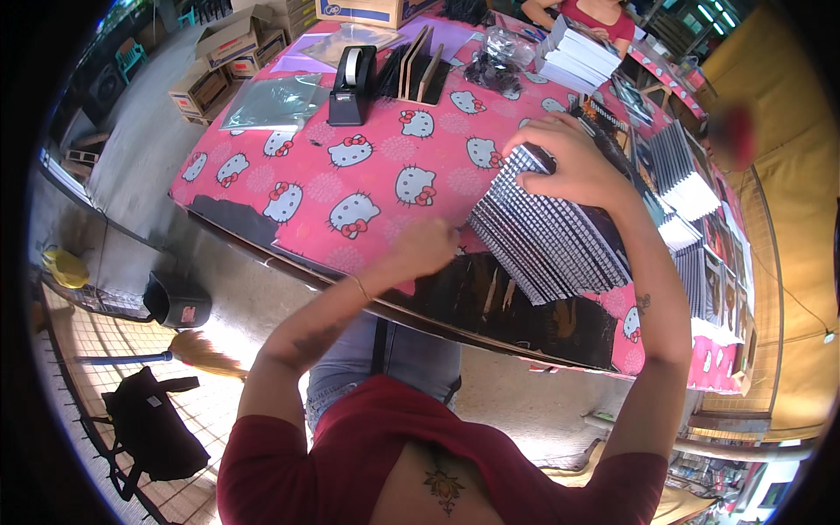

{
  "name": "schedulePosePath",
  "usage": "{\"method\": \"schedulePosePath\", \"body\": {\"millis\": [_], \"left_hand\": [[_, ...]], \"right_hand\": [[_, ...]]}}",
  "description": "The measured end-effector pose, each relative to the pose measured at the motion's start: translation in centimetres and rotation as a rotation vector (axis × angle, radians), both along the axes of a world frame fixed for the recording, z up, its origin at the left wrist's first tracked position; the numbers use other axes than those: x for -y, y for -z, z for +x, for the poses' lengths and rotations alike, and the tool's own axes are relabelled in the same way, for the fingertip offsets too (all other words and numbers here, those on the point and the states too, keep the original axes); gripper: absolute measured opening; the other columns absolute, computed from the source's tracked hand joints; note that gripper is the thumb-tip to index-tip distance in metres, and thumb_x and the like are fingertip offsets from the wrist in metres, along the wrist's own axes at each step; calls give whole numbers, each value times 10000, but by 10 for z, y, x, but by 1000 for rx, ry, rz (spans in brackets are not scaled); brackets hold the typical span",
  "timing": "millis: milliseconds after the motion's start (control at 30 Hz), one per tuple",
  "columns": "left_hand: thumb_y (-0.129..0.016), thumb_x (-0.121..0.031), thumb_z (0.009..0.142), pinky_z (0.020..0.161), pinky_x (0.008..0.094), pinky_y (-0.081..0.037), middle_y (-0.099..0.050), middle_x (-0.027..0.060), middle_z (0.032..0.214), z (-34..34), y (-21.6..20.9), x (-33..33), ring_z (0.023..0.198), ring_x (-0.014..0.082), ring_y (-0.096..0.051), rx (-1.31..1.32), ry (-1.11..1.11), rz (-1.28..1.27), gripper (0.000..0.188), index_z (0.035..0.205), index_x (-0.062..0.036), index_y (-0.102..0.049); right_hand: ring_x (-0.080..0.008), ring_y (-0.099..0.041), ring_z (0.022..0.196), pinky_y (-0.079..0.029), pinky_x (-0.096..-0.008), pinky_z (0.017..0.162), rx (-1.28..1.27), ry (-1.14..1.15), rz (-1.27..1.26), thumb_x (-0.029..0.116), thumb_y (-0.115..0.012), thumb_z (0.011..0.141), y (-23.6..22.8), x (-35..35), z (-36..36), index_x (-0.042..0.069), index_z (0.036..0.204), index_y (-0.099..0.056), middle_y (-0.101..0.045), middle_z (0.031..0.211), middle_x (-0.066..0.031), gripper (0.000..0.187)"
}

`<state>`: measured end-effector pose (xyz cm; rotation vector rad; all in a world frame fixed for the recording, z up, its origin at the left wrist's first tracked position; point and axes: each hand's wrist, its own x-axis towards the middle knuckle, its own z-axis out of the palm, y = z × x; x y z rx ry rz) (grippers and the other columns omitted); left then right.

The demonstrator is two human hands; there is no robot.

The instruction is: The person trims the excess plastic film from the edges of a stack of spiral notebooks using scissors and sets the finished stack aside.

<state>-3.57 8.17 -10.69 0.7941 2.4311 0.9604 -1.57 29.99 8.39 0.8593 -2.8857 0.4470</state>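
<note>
A stack of spiral-bound notebooks (547,236) lies near the table's front edge, its bound spines facing me. Over the stack's far top part my right hand (569,162) is curled, thumb and fingers gripping the notebooks. Just left of the spines my left hand (424,248) is closed, knuckles up. Whether anything sits in its fingers is hidden; a small dark spot shows at the fingertips. More notebook stacks (678,171) stand along the right side of the table, some with spines showing.
On the pink patterned tablecloth (289,236) stand a black tape dispenser (350,87), a wooden divider rack (423,70) and clear plastic sleeves (273,102). Across the table, a person in red sits behind a white paper stack (577,57). Cardboard boxes (229,52), a bin (178,299) and a broom (201,353) stand left.
</note>
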Motion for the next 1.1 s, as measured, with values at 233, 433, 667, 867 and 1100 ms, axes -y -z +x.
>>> {"method": "schedulePosePath", "body": {"millis": [233, 433, 667, 867, 1100], "left_hand": [[-482, -223, 964, 548, 330, -600, -572, 148, 878, -11, 4, 13, 714, 297, -706, 988, -210, 516, 310, 1051, 74, -482], [-464, -187, 967, 465, 306, -551, -570, 144, 812, -11, 7, 6, 660, 270, -689, 921, -222, 501, 255, 1000, 64, -492], [-516, -163, 926, 511, 342, -546, -595, 161, 750, -15, 12, 6, 687, 278, -689, 296, -1, 138, 214, 943, 45, -565], [-537, -195, 874, 686, 432, -561, -641, 205, 825, 33, 1, -18, 806, 340, -692, -686, 133, -346, 255, 974, 12, -649], [-585, -229, 843, 738, 506, -527, -624, 196, 958, -47, -15, 49, 840, 428, -653, -216, 230, -31, 340, 1103, -12, -619]], "right_hand": [[-240, -565, 1095, -264, -429, 1092, 29, 19, 12, 253, -691, 689, -3, 2, 0, 132, 1001, -646, -655, 1020, -53, 338], [-258, -560, 1108, -258, -434, 1098, 30, 28, -3, 256, -694, 701, -2, -2, 0, 147, 1023, -650, -642, 1032, -85, 343], [-263, -559, 1111, -249, -444, 1104, 32, 41, -13, 256, -699, 701, -2, -1, 4, 149, 1026, -650, -650, 1038, -80, 346], [-214, -556, 1145, -305, -408, 1084, 163, 53, -119, 299, -690, 781, -6, -1, 2, 135, 1076, -653, -659, 1082, -31, 340], [-209, -496, 1248, -359, -386, 1075, -194, 14, -1405, 356, -433, 1000, -87, -78, 47, -8, 1340, -481, -542, 1324, -118, 501]]}}
